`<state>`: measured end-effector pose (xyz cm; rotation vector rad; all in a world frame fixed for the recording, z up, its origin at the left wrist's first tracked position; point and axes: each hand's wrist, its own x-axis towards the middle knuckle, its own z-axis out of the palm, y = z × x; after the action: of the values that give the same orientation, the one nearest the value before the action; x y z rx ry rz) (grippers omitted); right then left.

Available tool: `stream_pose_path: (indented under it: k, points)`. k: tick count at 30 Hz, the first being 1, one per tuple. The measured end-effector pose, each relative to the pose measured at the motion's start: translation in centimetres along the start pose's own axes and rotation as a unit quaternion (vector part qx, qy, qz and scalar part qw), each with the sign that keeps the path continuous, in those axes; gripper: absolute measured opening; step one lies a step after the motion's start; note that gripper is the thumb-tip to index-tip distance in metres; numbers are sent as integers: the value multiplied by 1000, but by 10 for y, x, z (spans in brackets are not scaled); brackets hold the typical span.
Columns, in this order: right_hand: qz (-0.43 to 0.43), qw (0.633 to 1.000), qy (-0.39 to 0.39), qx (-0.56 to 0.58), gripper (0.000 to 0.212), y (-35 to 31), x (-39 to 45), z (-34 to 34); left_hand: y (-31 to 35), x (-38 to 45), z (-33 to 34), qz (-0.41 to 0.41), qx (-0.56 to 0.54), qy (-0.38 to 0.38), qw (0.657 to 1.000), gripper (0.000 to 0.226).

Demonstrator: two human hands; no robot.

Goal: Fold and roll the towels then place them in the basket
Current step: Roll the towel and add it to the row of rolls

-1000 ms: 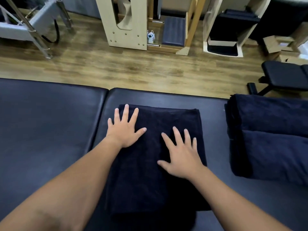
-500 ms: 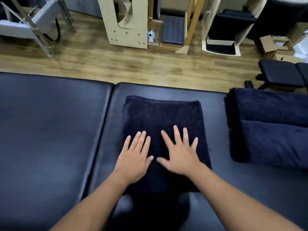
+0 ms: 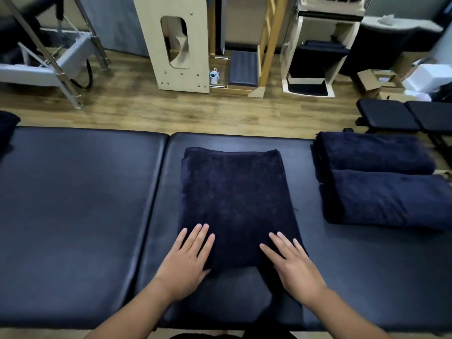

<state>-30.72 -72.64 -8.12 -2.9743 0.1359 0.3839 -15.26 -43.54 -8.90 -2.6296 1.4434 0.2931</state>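
Resting flat with fingers straight, the left hand [image 3: 185, 263] and right hand [image 3: 294, 267] pressed the near corners of the folded towel [image 3: 234, 201], gripping nothing, on the padded worktop [image 3: 73, 204], two rolled towels [image 3: 376, 182] lying well apart.

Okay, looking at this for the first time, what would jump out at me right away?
First, the folded navy towel lying flat in the middle of the black padded table, with the left hand and right hand laid flat on its near corners. Next, two rolled towels lying side by side on the table's right end.
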Motion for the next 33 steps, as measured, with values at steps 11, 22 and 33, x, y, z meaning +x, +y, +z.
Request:
stream_pose_path:
  k: [11,22,33]
  points:
    - [32,998,25,-57,87,-4,18,-16,0,13,-33,-8,17,17,1000,60]
    - [34,998,45,11,27,36,80,-129,-74,74,-140,-140,-411,-106,895,34]
    - [67,992,94,-48,31,62,252,-164,-136,175,-140,-330,-323,209,862,30]
